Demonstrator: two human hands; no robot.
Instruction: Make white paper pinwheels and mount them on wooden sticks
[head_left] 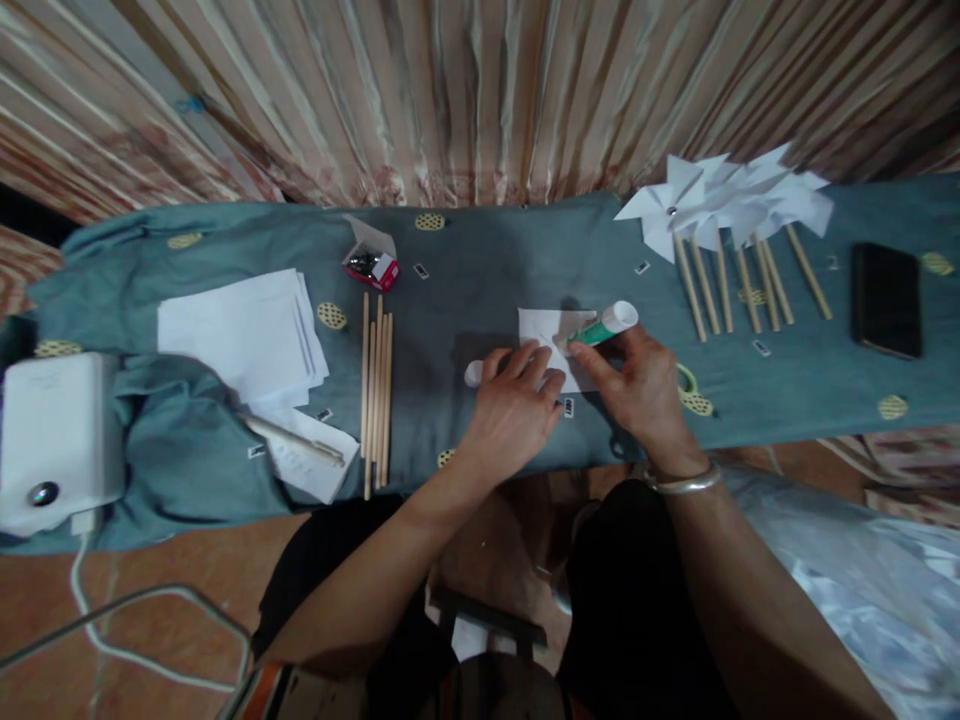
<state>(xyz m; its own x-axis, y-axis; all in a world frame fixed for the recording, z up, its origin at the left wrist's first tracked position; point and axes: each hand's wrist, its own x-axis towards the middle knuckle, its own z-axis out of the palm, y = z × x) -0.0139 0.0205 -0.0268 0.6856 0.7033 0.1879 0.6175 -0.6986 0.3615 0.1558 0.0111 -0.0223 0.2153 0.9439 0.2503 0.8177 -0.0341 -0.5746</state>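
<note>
A square of white paper (536, 322) with cuts or creases lies on the green cloth in front of me. My left hand (514, 410) presses on its left side, fingers spread and holding nothing. In my right hand (641, 385) is a glue stick (600, 328) with a green label and white base, tilted so that its tip is at the middle of the paper. A small white cap (473, 373) rests just left of my left fingertips. Scissors (686, 380) with a yellow-green handle lie partly hidden beside my right wrist.
Paper pinwheels (720, 200) on wooden sticks lie at the back right, near a black phone (886, 300). Leftward are several loose wooden sticks (375, 390), a small red box (373, 268), stacked white paper (232, 330), a pen (292, 436) and a white device (60, 440) with a cable.
</note>
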